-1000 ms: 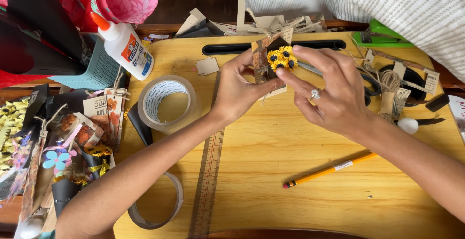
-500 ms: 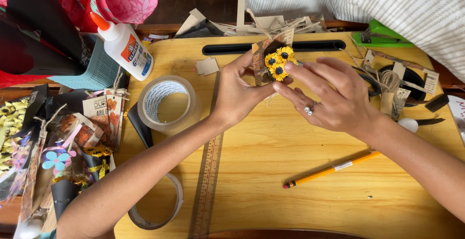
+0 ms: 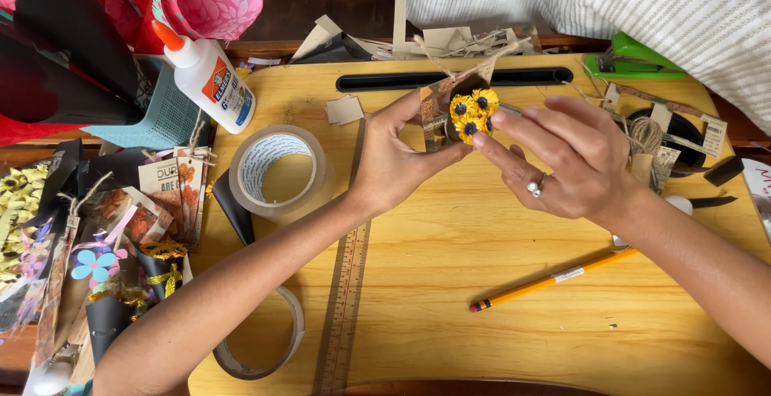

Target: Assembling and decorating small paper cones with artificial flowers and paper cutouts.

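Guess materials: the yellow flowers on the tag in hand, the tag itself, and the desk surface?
Yellow flowers: likely rolled paper strips, matte, with fringed petals and dark centres. Tag, held by the left hand: looks like thin brown card, matte, with a twine tie on top. The right hand touches the flowers. Desk surface: probably wood or bamboo, with visible grain and a smooth sheen.

Pencil point(image 3: 552, 280) right of ruler point(image 3: 344, 300)

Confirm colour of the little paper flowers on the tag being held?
Yellow petals with dark centres, on the paper flowers; seen in the head view.
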